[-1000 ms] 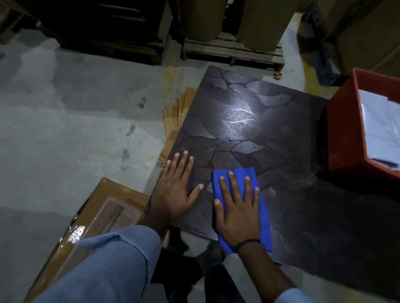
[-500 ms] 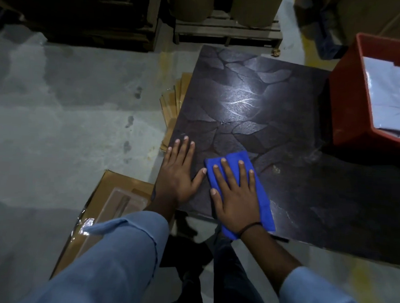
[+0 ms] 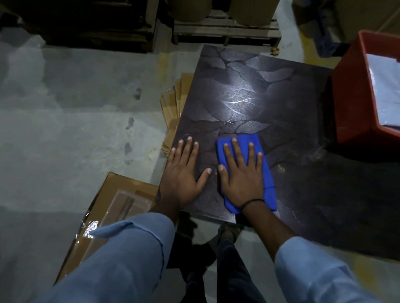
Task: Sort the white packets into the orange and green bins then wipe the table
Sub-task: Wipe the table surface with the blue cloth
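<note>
Right hand (image 3: 241, 178) flat, fingers straight and spread, pressing a folded blue cloth (image 3: 265, 177) onto the dark glossy tabletop (image 3: 254, 96) near its front-left corner. Left hand (image 3: 183, 173) flat on the bare tabletop just beside it, fingers straight, thumb splayed toward the cloth. Orange plastic bin (image 3: 350, 93) at the table's right edge holds white packets (image 3: 394, 91).

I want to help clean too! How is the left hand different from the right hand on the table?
The right hand presses flat on a blue cloth, while the left hand rests bare on the dark table. The left hand sits by the table's left edge; the right hand is farther in. The right wrist wears a thin dark band; no band shows on the left. Both hands lie flat with straight fingers.
</note>
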Motion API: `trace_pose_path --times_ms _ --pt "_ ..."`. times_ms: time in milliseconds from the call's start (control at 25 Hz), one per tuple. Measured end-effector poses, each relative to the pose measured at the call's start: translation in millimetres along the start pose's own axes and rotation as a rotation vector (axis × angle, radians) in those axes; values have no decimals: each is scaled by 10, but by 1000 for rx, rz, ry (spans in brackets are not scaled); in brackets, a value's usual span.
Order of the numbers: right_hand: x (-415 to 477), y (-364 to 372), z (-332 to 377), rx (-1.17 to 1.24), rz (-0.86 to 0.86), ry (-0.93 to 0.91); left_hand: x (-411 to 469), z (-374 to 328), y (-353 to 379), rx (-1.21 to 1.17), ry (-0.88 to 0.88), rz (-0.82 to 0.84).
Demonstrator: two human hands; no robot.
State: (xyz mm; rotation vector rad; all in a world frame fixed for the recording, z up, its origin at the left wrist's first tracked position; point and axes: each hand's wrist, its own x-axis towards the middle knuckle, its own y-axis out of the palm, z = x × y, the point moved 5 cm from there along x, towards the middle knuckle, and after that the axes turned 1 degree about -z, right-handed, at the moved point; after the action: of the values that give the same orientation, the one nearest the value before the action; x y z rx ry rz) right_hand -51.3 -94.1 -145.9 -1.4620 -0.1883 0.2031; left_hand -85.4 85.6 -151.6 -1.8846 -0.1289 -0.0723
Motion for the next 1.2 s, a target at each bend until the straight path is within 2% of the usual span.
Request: trace_pose_path --times_ms 80,160,520,840,1040,1120,1200 --pt "-314 43 60 20 -20 -110 2 1 -1 2 -1 -2" --pt "-419 78 56 27 -22 -144 8 3 4 4 3 -2" --pt "634 4 115 20 18 30 29 -18 -21 -29 14 -14" --pt "1165 17 156 55 28 27 25 -31 -17 3 20 0" --pt "983 48 57 -4 -9 -312 22 -23 2 4 32 -21" --pt "1158 3 30 17 -22 -234 31 2 15 11 22 -6" --pt "1339 -3 74 63 8 -36 37 -1 16 15 10 15"
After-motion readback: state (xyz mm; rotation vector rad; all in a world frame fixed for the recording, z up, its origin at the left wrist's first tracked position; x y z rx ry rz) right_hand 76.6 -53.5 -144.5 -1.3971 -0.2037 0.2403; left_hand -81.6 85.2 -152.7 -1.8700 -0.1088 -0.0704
